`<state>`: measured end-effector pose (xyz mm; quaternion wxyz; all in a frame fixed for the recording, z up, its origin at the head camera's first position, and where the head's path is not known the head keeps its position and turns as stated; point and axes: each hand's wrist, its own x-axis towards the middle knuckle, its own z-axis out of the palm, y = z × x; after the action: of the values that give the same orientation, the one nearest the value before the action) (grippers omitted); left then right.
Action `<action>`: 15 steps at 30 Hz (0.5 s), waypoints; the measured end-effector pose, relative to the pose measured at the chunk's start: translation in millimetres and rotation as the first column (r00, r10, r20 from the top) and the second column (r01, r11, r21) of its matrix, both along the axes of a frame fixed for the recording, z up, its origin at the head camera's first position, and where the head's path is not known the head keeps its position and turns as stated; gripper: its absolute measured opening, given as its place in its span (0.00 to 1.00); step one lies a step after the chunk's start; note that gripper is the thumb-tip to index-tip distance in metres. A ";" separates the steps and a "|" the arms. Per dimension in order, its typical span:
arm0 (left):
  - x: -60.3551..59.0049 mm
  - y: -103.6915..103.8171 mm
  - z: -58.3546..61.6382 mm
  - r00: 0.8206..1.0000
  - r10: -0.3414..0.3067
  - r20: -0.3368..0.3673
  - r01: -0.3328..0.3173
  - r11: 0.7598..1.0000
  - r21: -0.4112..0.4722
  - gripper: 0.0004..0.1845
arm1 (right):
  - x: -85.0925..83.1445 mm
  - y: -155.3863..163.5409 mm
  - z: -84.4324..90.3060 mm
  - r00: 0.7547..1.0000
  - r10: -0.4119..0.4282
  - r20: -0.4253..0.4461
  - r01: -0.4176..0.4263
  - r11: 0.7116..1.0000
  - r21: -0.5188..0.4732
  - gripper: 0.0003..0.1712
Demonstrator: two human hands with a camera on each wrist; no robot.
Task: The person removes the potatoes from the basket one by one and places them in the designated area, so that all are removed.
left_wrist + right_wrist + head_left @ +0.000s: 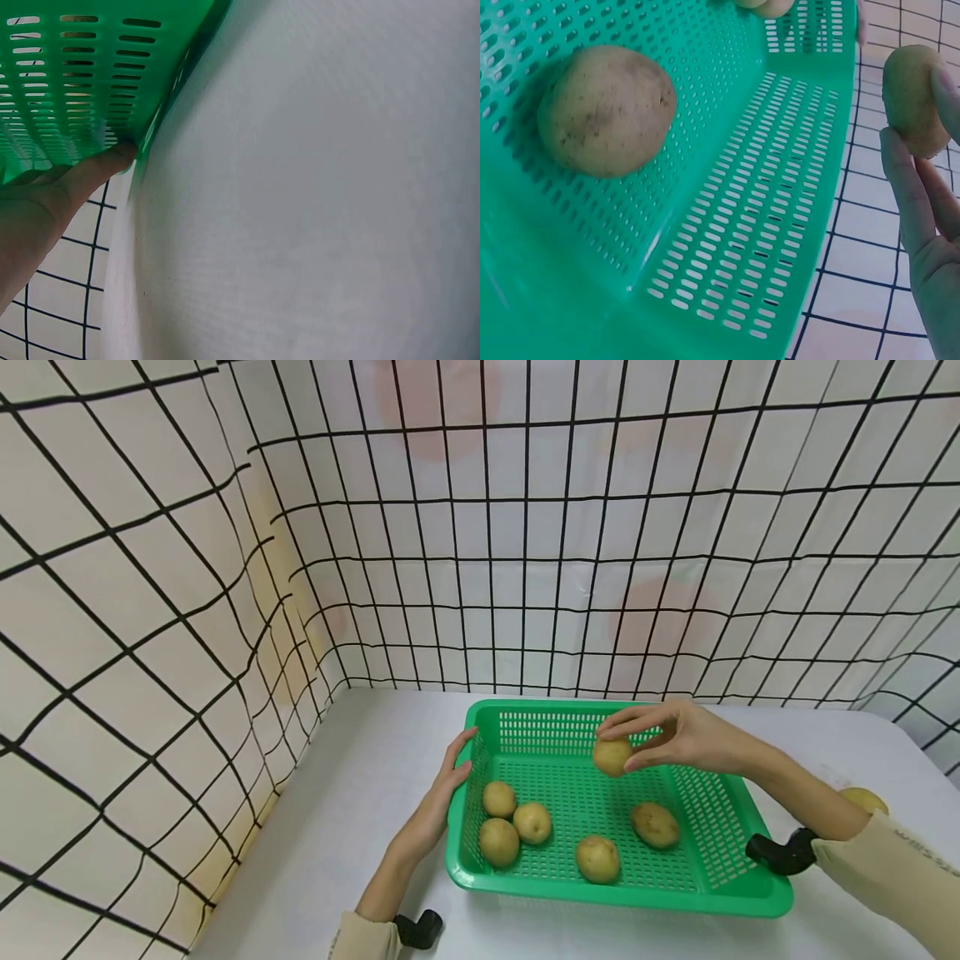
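A green plastic basket [622, 897] with slotted walls stands on the white table. My right hand [675, 739] pinches a small potato [612, 757] between thumb and fingertips over the basket's far half. The right wrist view shows that potato [913, 101] raised beside the rim. My left hand [435, 810] rests along the basket's left side, its fairly straight fingers [97, 169] touching the outer wall. Inside lie three potatoes grouped at the left, one of them a round potato [532, 822], plus a potato [597, 859] near the front and a spotted potato [655, 825] farther right.
Black grid netting [525, 560] stands behind the table and along the left side. Another potato [864, 799] lies on the table right of the basket, partly hidden by the right forearm. White table surface [352, 777] extends left of the basket.
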<state>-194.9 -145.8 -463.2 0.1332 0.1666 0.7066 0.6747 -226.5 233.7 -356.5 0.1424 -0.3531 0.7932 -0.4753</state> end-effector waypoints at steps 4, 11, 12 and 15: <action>0.2 0.2 0.1 1.000 0.002 0.000 -0.002 1.000 -0.002 0.28 | 1.4 4.3 3.8 0.999 0.009 -0.037 -0.010 1.000 -0.004 0.26; 0.2 0.4 -0.4 1.000 -0.003 -0.002 0.003 1.000 0.002 0.29 | 5.6 14.8 12.1 0.998 -0.029 -0.050 0.029 1.000 -0.001 0.25; 0.2 0.5 -0.5 1.000 -0.003 -0.003 0.003 1.000 0.003 0.29 | 6.4 16.7 13.5 0.997 -0.044 -0.057 0.045 0.999 0.013 0.25; 0.2 0.4 -0.5 1.000 -0.001 -0.003 0.001 1.000 0.006 0.28 | 8.8 23.0 16.9 0.993 -0.087 -0.081 0.091 0.995 0.047 0.24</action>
<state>-194.7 -145.3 -463.7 0.1321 0.1682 0.7048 0.6764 -217.7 256.8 -339.6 0.0985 -0.3319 0.8249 -0.4468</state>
